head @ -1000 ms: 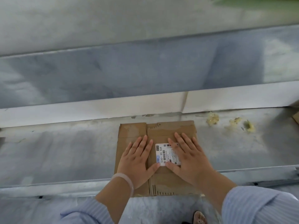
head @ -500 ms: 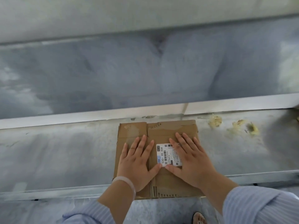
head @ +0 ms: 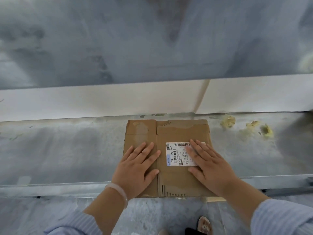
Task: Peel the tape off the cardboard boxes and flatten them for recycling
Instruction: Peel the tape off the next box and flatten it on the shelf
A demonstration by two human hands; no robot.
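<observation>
A flattened brown cardboard box lies on a grey metal ledge, its near edge hanging slightly over the ledge's front lip. A white shipping label with a barcode is stuck on its right half. My left hand presses flat on the box's left part, fingers straight and spread. My right hand presses flat on the right part and covers the label's right side. A pale bracelet sits on my left wrist.
A white wall band runs behind the ledge, with a grey wall above it. Yellowish crumbly residue and two more patches lie on the ledge to the right of the box. Floor and a shoe show below.
Both hands have slid apart a little on the box, the right one further over the label. The view has tilted, bringing the box closer.
</observation>
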